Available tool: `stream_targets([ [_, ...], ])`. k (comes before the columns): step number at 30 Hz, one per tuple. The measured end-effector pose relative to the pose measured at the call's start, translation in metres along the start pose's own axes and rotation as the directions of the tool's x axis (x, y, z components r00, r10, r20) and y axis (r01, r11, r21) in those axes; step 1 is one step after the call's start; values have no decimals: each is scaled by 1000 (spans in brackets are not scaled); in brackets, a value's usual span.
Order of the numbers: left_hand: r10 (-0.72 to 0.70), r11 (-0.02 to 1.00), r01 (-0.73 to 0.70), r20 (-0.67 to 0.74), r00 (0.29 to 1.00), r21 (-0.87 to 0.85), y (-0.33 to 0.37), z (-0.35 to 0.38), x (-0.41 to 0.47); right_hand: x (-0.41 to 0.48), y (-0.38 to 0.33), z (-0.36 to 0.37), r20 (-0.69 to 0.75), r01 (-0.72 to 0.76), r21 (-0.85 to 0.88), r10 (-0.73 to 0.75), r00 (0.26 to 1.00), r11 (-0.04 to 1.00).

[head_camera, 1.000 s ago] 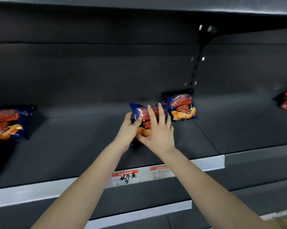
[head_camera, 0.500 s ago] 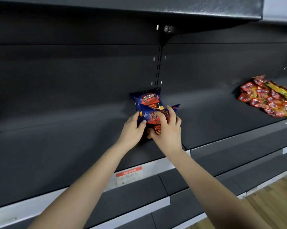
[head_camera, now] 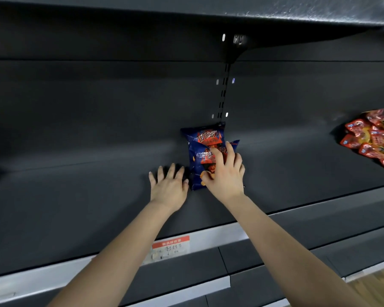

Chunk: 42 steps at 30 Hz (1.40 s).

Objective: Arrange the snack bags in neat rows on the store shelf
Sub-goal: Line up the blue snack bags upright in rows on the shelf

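Two blue snack bags with red labels stand one behind the other on the dark shelf (head_camera: 87,196), near the upright in the back wall. The rear bag (head_camera: 203,135) leans against the back panel. The front bag (head_camera: 200,169) stands just before it, and my right hand (head_camera: 225,171) rests on its face with fingers spread and slightly curled. My left hand (head_camera: 169,185) lies flat on the shelf just left of the front bag, its fingers straight; whether its thumb touches the bag's lower left edge I cannot tell.
A heap of several small red and yellow packets (head_camera: 377,140) lies on the shelf at the far right. A white price rail with a red-topped label (head_camera: 171,247) runs along the shelf's front edge. Another shelf (head_camera: 208,9) overhangs above. Wood floor shows at lower right.
The front bag has been set down upright before the rear bag. My left hand has let go of it and dropped flat onto the shelf. The view has shifted slightly.
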<state>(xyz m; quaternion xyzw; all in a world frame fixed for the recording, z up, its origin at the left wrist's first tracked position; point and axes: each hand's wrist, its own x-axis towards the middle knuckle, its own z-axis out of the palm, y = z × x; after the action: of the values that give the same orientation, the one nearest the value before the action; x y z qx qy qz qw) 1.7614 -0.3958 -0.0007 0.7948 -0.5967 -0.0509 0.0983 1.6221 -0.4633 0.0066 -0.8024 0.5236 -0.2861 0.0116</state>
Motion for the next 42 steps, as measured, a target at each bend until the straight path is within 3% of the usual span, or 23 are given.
stream_targets([
  [8,-27,998,25,-32,999,-57,-6,5,3,13,3,10,189,21,-160,10,982,987],
  [23,-40,995,34,-64,997,-90,-6,7,7,14,10,18,107,95,-12,-94,990,995],
  [42,-26,999,25,-25,999,-36,-8,7,8,15,11,21,105,59,-17,-57,993,998],
])
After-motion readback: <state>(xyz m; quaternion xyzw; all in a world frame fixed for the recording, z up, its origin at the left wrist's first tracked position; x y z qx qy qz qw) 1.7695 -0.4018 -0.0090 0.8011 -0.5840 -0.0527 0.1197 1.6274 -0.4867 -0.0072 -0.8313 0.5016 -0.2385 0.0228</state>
